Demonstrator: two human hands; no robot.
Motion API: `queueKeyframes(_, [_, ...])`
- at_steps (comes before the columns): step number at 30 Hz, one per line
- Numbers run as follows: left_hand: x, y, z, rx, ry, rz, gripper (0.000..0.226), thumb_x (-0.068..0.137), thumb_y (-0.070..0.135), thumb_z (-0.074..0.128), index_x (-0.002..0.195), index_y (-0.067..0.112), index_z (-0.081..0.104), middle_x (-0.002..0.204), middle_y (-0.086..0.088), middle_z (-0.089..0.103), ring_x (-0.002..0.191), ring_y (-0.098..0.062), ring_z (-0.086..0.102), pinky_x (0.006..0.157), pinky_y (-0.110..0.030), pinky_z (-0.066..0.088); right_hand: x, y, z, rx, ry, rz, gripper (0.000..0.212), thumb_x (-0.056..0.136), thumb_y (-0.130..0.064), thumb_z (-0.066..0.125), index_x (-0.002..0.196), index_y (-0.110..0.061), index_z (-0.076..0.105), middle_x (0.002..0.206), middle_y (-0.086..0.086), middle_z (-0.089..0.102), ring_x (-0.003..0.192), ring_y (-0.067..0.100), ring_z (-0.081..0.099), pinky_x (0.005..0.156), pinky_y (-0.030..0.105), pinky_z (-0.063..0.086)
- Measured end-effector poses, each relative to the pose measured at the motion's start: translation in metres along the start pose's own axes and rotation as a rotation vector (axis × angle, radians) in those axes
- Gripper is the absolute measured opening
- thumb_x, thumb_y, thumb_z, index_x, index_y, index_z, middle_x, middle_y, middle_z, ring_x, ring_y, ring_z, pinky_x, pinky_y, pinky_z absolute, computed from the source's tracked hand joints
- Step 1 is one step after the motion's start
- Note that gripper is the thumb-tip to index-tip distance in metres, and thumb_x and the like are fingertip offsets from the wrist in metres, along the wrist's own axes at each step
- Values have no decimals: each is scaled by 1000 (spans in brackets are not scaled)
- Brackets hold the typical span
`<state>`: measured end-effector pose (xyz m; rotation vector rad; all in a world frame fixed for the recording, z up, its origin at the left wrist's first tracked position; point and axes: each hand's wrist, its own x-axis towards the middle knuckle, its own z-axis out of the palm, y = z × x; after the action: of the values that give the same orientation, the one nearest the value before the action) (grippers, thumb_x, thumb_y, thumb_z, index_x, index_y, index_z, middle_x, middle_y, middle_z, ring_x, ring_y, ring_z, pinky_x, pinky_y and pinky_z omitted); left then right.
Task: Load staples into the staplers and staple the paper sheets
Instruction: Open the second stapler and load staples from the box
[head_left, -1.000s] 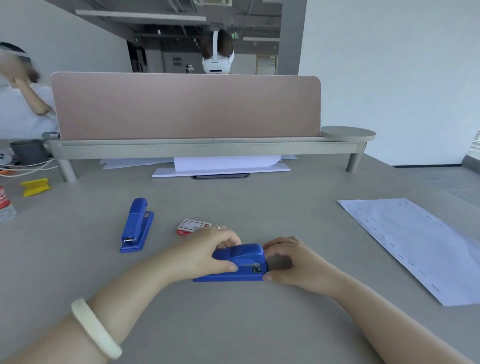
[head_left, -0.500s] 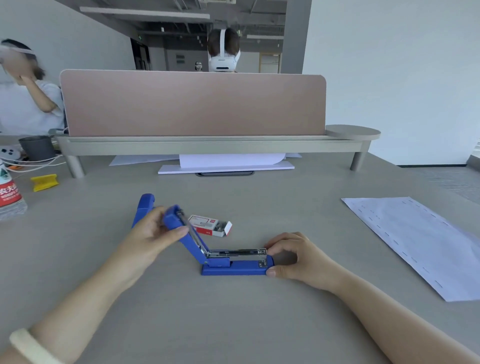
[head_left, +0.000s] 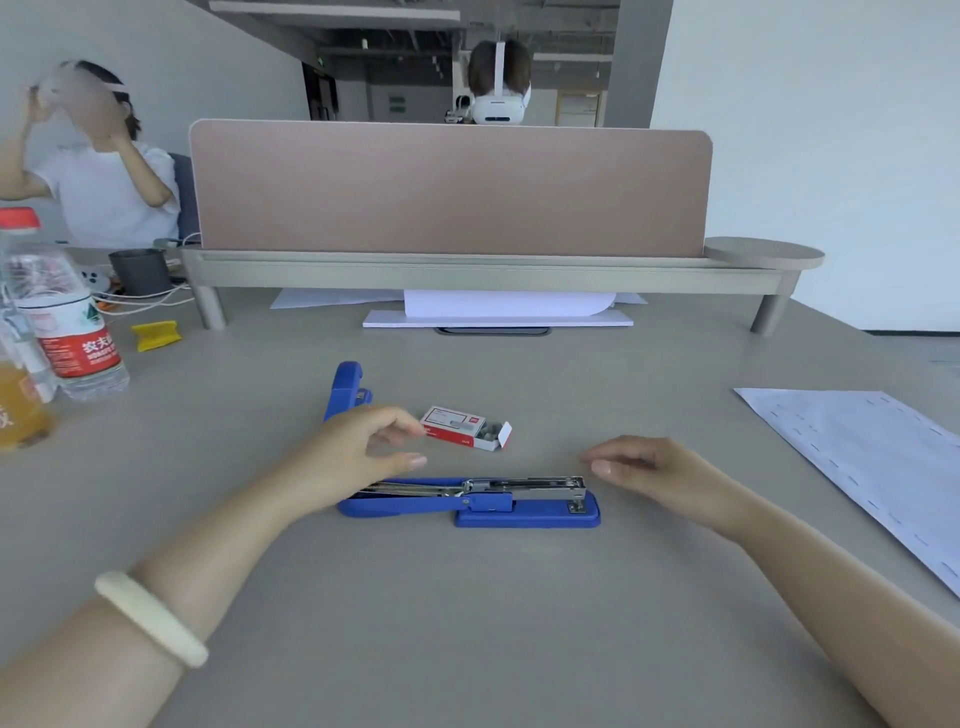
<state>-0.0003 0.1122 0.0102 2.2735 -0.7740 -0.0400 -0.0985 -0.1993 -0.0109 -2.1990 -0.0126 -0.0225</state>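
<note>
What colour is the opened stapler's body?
Blue, with a silver metal staple channel; the opened stapler shows best in the head view.

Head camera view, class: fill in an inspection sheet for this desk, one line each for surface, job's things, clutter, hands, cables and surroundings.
Surface: grey desk, mostly bare near the person.
Job's things: open stapler lying flat, magazine exposed; second stapler closed, behind the left hand; staple box with flap open; paper sheets at right.
Clutter: water bottle, orange drink bottle, yellow object, dark cup.
Hands: left hand open above the stapler's lid; right hand open, holding nothing.
Cables: white cables at far left.
Surroundings: pink divider; two people beyond.
</note>
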Motion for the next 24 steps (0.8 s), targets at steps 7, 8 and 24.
queueKeyframes(7, [75,7,45,355,-135,11,59,86,23,60,140,23,35,150,-1,31,136,-23,24,110,-35,24,51,-9,11,69,113,26,18,90,-19,59,105,-19,69,110,-7,69,96,1,60,74,-2,41])
queueKeyframes(8, [81,6,49,360,-154,-7,57,87,25,58,140,24,36,149,-1,33,136,-23,25,109,-36,25,55,-8,15,71,124,15,17,90,-17,58,103,-20,69,108,-9,69,94,-1,60,74,-2,41])
queueKeyframes(24, [72,34,71,375,-91,188,38,75,42,68,111,34,59,106,11,53,99,-9,38,82,-33,45,55,0,26,-327,253,-273,5,77,-27,72,82,-29,73,87,-14,67,94,14,51,83,19,39])
